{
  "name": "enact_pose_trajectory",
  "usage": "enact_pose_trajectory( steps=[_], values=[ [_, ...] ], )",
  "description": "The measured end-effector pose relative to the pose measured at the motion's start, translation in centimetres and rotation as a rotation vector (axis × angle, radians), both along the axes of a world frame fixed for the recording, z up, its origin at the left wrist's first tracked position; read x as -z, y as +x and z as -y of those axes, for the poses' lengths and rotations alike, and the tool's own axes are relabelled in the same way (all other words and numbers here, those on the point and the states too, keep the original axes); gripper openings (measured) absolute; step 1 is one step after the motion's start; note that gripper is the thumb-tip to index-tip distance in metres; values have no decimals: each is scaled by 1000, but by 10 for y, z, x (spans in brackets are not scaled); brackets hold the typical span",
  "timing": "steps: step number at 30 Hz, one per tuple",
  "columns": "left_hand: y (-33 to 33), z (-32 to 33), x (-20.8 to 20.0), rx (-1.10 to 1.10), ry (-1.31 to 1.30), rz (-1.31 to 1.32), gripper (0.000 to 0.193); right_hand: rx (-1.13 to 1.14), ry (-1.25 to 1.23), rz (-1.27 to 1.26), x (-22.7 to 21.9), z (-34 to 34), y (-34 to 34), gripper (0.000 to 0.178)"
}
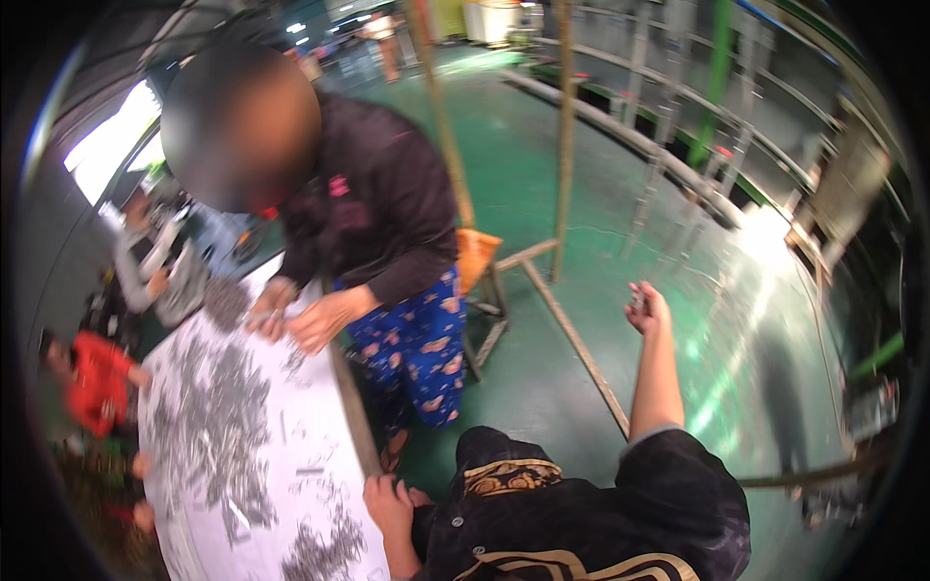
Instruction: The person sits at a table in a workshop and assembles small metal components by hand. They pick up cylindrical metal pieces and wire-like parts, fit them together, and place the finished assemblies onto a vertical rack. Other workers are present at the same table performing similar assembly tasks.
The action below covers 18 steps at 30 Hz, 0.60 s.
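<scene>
My left hand is at the near right edge of a white-topped table, with its fingers curled in. What it holds, if anything, is hidden. My right arm reaches out to the right over the green floor. My right hand is raised there with its fingers bent closed, and a small greyish bit shows at the fingertips, too blurred to name. On the table lie heaps of small dark grey strips, with another pile of thin curly grey pieces beside my left hand.
Across the table corner a person in a dark jacket bends over, both hands working at the grey pieces. Someone in red and others line the far left side. A wooden frame stands on the green floor; metal racks line the right.
</scene>
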<state>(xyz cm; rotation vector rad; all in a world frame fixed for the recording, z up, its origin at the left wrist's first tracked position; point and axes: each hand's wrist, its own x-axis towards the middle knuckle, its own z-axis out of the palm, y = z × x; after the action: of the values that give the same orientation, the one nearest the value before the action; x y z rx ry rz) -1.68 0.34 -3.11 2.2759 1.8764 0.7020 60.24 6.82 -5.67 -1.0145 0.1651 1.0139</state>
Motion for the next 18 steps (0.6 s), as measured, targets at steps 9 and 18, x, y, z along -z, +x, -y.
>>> enact_pose_trajectory(
  steps=[9, 18],
  values=[
    [31, -3, -17, 13, 42, 319, 15, -835, 228, 249, 79, -12, -134, 34],
    [14, 27, -62, -45, 120, 971, 16, -1947, 663, 234, -50, -13, -428, 23]
  ],
)
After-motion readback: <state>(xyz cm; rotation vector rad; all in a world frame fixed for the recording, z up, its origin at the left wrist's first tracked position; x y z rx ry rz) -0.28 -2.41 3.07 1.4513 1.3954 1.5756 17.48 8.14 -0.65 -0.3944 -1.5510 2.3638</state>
